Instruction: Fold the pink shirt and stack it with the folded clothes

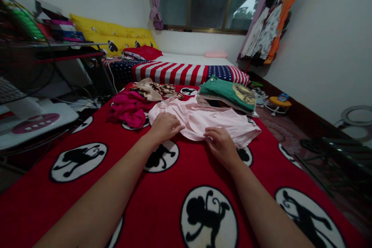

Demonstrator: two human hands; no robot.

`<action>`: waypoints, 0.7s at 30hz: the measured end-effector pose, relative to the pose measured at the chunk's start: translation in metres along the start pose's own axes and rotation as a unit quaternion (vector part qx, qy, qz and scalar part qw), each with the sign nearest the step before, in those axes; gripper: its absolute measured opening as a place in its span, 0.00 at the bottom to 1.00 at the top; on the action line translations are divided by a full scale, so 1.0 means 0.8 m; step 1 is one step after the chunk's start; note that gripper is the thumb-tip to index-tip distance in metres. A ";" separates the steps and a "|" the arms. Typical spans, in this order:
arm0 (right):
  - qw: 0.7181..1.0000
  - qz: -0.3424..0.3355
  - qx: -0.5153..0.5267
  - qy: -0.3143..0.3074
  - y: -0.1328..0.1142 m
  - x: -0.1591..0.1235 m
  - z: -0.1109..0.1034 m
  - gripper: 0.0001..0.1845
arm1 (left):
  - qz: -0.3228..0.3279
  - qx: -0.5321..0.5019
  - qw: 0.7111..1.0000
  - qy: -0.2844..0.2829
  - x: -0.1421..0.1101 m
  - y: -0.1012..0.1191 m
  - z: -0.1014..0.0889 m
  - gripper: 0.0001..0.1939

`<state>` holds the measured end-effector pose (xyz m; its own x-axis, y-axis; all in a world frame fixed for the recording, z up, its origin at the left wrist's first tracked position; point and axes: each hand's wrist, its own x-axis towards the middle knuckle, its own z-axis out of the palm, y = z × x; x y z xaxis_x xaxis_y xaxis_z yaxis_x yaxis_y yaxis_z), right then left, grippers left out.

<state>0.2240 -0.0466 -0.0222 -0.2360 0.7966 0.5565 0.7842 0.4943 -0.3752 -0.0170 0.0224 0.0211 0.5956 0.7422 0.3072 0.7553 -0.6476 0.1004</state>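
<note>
A pale pink shirt [200, 118] is spread, rumpled, across the red blanket [157, 209] with its black monkey prints. My left hand [165, 127] grips the shirt near its left end, fingers curled down over the cloth. At the near hem, my right hand [223, 146] pinches the edge between thumb and fingers. Just behind the shirt, to the right, lies a stack of folded clothes topped by a green T-shirt [226, 92] with a yellow print. To the left are a crumpled magenta garment [128, 109] and a patterned beige and black garment [155, 90].
Beyond the blanket stands a bed with a stars-and-stripes cover [180, 73] and a yellow cushion [107, 33]. A fan [37, 120] and a cluttered desk [78, 52] are at left. At right are a small yellow stool [279, 102], a dark chair [345, 155] and hanging clothes [273, 27].
</note>
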 end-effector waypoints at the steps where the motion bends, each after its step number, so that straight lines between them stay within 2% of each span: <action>1: 1.000 0.003 0.004 -0.006 -0.002 0.000 -0.001 0.07 | -0.037 0.043 0.998 0.000 -0.002 -0.005 -0.004 0.19; 4: 0.999 -0.008 0.014 -0.033 -0.010 0.000 -0.005 0.08 | -0.141 0.113 0.984 0.002 -0.007 -0.019 -0.014 0.22; 7: 0.995 -0.045 0.014 -0.086 -0.024 0.001 -0.006 0.13 | -0.195 0.087 0.977 0.012 -0.009 -0.025 -0.016 0.22; 11: 0.987 -0.064 -0.027 -0.143 -0.039 0.002 0.001 0.18 | -0.216 -0.003 0.975 0.055 -0.007 -0.015 -0.008 0.19; 14: 0.984 -0.054 -0.059 -0.160 -0.042 0.001 0.008 0.22 | -0.241 -0.034 0.968 0.058 -0.007 -0.008 0.000 0.24; 16: 0.983 -0.049 -0.068 -0.166 -0.041 0.001 0.009 0.22 | -0.238 -0.057 0.968 0.054 -0.006 -0.007 0.005 0.25; 18: 0.981 -0.049 -0.068 -0.173 -0.041 0.001 0.008 0.23 | -0.221 -0.110 0.967 0.066 -0.005 -0.006 0.009 0.22; 20: 0.980 -0.053 -0.063 -0.180 -0.041 0.001 0.006 0.23 | -0.223 -0.221 0.946 0.082 -0.003 -0.005 0.010 0.18; 21: 0.980 -0.056 -0.061 -0.181 -0.042 0.001 0.006 0.23 | -0.235 -0.299 0.921 0.086 -0.002 -0.003 0.009 0.17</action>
<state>0.1948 -0.0608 -0.0127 -0.4957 0.8216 0.2815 0.7994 0.5583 -0.2220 -0.0177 0.0243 0.0134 0.1494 0.9600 0.2369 0.6022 -0.2783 0.7483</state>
